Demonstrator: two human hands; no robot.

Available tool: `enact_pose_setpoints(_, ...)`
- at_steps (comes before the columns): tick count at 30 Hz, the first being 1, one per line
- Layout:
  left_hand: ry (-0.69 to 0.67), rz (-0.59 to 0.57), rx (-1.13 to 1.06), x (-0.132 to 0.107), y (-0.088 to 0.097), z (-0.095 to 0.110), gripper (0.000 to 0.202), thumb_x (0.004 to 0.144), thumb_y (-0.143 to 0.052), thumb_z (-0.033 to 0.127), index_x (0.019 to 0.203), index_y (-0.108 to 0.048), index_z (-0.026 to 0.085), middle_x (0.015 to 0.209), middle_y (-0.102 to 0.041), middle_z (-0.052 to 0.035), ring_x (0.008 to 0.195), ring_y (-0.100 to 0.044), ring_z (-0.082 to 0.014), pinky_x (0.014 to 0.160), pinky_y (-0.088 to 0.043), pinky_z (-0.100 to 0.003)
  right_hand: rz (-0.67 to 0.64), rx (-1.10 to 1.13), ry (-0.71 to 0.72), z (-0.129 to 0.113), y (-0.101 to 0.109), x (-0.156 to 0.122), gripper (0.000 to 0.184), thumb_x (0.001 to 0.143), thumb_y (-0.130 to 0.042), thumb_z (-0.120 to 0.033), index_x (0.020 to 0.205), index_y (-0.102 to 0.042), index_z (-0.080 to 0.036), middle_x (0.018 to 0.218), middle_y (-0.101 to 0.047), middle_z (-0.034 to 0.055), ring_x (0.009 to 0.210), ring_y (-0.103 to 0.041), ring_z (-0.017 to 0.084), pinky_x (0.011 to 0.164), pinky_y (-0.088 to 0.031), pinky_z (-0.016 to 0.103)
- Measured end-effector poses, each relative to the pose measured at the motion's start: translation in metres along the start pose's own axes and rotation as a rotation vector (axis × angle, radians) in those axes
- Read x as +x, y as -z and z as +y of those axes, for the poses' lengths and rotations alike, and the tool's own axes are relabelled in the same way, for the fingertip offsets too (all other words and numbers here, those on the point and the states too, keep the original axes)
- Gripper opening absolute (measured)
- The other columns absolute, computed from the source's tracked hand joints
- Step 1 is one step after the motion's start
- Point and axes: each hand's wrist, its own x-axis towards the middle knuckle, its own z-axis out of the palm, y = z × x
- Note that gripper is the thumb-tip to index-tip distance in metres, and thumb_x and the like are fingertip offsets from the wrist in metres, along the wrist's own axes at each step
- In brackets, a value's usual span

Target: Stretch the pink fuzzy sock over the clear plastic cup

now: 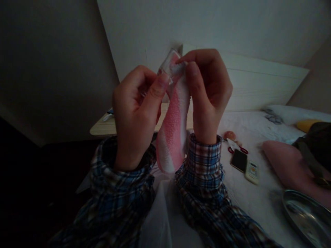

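Note:
In front of me a fluffy pink-and-white striped fabric piece, shaped like a sock, hangs down with its rounded end at the bottom. My left hand pinches its upper part between thumb and fingers. On the other side, my right hand pinches the upper edge in the same way, close to the left thumb. A pale, crinkled part with some pink sticks up between the two hands. What lies under the fingertips is hidden.
A light wooden tabletop stands behind my hands. On the white bed to the right lie red-handled scissors, a dark phone, a pale cased device, a pink item and a round metal tray.

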Motion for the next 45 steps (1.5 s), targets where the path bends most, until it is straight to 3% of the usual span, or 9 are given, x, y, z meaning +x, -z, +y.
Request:
enact_pose_setpoints(8, 0.073, -0.09, -0.217, 0.002, 0.002, -0.004, 0.021, 0.08, -0.053, 0.031, 0.062, -0.052, 0.02, 0.046, -0.034, 0.0034, 0.035, -0.03, -0.0041, 0.034, -0.013, -0.025, -0.035, 0.018, -0.024, 0.003, 0.003, 0.001, 0.01, 0.084, -0.046, -0.026, 0.083, -0.054, -0.02, 0.08, -0.053, -0.0013, 0.077, -0.052, 0.01, 0.062, -0.043, 0.021)
enact_pose_setpoints(15, 0.164, -0.121, -0.363, 0.004, 0.002, -0.006, 0.023, 0.079, -0.053, 0.033, 0.061, -0.054, 0.019, 0.045, -0.03, 0.0031, 0.033, -0.024, -0.0039, 0.031, -0.01, -0.025, -0.168, 0.204, -0.028, 0.004, 0.008, 0.003, 0.009, 0.084, -0.045, -0.02, 0.085, -0.055, -0.019, 0.084, -0.058, -0.0001, 0.084, -0.056, 0.01, 0.076, -0.045, 0.022)
enact_pose_setpoints(20, 0.294, -0.176, -0.48, 0.008, 0.004, -0.003, 0.025, 0.081, -0.051, 0.033, 0.061, -0.055, 0.018, 0.044, -0.026, 0.0039, 0.032, -0.015, -0.003, 0.03, -0.009, -0.026, -0.23, 0.217, -0.089, 0.005, 0.012, 0.003, 0.019, 0.086, -0.04, -0.028, 0.092, -0.055, -0.019, 0.088, -0.058, 0.0, 0.063, -0.05, 0.007, 0.048, -0.039, 0.02)
enact_pose_setpoints(23, 0.314, -0.164, -0.471, 0.008, 0.004, -0.003, 0.025, 0.081, -0.05, 0.034, 0.061, -0.053, 0.019, 0.043, -0.028, 0.0039, 0.032, -0.015, -0.0031, 0.031, -0.011, -0.026, -0.259, 0.163, -0.112, 0.005, 0.013, 0.003, 0.023, 0.087, -0.036, -0.032, 0.095, -0.054, -0.02, 0.097, -0.059, 0.0005, 0.063, -0.049, 0.007, 0.047, -0.039, 0.02)
enact_pose_setpoints(31, 0.185, -0.126, -0.371, 0.005, 0.005, 0.001, 0.025, 0.079, -0.054, 0.033, 0.059, -0.052, 0.019, 0.044, -0.028, 0.0037, 0.032, -0.024, -0.003, 0.029, -0.011, -0.025, -0.292, 0.132, -0.1, 0.01, 0.011, 0.001, 0.014, 0.084, -0.042, -0.032, 0.095, -0.05, -0.027, 0.09, -0.056, -0.0022, 0.061, -0.051, 0.009, 0.047, -0.042, 0.021)
enact_pose_setpoints(37, 0.074, -0.134, -0.234, 0.002, 0.003, 0.001, 0.014, 0.077, -0.056, 0.033, 0.068, -0.057, 0.023, 0.049, -0.047, 0.0031, 0.035, -0.035, -0.0052, 0.033, -0.019, -0.024, -0.166, 0.093, -0.066, 0.007, 0.009, 0.0, 0.007, 0.082, -0.047, -0.029, 0.085, -0.05, -0.024, 0.079, -0.053, -0.0029, 0.059, -0.046, 0.008, 0.048, -0.04, 0.021)
enact_pose_setpoints(41, -0.066, -0.019, 0.006, 0.001, 0.001, 0.001, 0.004, 0.074, -0.062, 0.027, 0.076, -0.059, 0.024, 0.066, -0.054, 0.0024, 0.052, -0.045, -0.008, 0.043, -0.029, -0.026, -0.082, 0.088, -0.047, 0.006, 0.008, 0.001, 0.004, 0.082, -0.048, -0.025, 0.082, -0.05, -0.022, 0.075, -0.05, -0.003, 0.056, -0.043, 0.007, 0.047, -0.037, 0.021)
enact_pose_setpoints(45, -0.146, 0.071, 0.059, 0.001, 0.0, 0.005, 0.007, 0.071, -0.065, 0.026, 0.068, -0.06, 0.022, 0.059, -0.047, 0.0006, 0.054, -0.043, -0.01, 0.045, -0.027, -0.026, -0.081, 0.145, -0.016, 0.006, 0.007, 0.0, 0.003, 0.082, -0.049, -0.023, 0.084, -0.05, -0.021, 0.078, -0.051, -0.0027, 0.058, -0.045, 0.007, 0.048, -0.038, 0.021)
